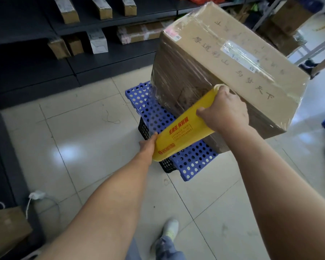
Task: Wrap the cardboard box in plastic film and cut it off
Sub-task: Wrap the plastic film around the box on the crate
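Shelving (36, 72) in dark grey fills the far left wall, with a few small parcels standing on its boards, and a pale tiled floor (83, 128) spreads out from it across the room.

From where I stand, the cardboard box (223, 59) is the biggest loose thing about. It sits up and to the right of the person, resting on a blue perforated board (191, 162), which itself lies on a black crate (144, 128). The box's side faces are glossy and wrinkled under layers of clear film. Its top carries handwritten characters, a white label and a strip of clear tape.

Both bare forearms reach forward to a yellow roll of plastic film (180, 132), which is held slantwise against the near lower corner of the box, its upper end touching the cardboard. A thin sheet of film (153, 94) stretches from the roll toward the box's left side, with the blue holes showing through it.

The right hand (225, 111) grips the roll's upper end, fingers curled over the top and thumb pressed on the yellow wrapper. The left hand (148, 142) holds the lower end, with its thumb against the roll and its fingers hidden behind it.

Lower down, a light shoe (170, 228) stands on the tiles, and a small white plug (36, 195) with its cable lies by the shelving's foot.
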`<action>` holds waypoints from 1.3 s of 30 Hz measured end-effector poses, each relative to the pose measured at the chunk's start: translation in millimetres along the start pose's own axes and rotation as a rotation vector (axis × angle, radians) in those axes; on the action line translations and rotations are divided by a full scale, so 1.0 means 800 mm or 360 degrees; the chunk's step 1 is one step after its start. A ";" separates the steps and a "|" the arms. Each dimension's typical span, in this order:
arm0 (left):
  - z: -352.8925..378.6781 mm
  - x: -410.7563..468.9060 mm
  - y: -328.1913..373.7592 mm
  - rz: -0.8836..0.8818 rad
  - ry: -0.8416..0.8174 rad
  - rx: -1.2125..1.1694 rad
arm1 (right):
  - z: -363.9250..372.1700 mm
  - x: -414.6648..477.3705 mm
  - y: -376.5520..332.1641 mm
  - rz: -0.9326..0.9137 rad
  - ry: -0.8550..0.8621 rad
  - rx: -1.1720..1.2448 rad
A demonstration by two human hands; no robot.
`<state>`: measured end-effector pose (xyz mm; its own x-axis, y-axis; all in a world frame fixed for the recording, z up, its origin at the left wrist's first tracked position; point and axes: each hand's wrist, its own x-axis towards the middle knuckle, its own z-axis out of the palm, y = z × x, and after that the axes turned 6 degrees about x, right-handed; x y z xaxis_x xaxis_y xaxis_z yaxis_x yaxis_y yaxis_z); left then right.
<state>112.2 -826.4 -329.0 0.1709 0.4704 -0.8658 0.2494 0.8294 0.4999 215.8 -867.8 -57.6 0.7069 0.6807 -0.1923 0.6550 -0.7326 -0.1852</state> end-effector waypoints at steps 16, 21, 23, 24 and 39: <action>0.067 -0.075 -0.098 0.0144 0.0173 -0.0558 | -0.022 -0.027 0.111 -0.0376 0.0030 -0.0039; 0.078 -0.085 -0.113 0.0058 0.0186 -0.0333 | -0.023 -0.049 0.134 -0.0372 0.0089 0.0009; 0.084 -0.090 -0.122 0.0079 0.0150 -0.0330 | -0.021 -0.055 0.146 -0.0373 0.0087 0.0012; 0.086 -0.088 -0.127 0.0076 0.0131 -0.0323 | -0.022 -0.058 0.152 -0.0354 0.0084 0.0018; 0.121 -0.142 -0.162 -0.0022 0.0115 -0.0244 | -0.039 -0.075 0.200 -0.0322 0.0071 0.0007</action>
<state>153.0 -1016.5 -293.3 0.0979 0.4747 -0.8747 0.1022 0.8695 0.4833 286.8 -1026.1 -46.0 0.5720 0.8131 -0.1081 0.7838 -0.5807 -0.2200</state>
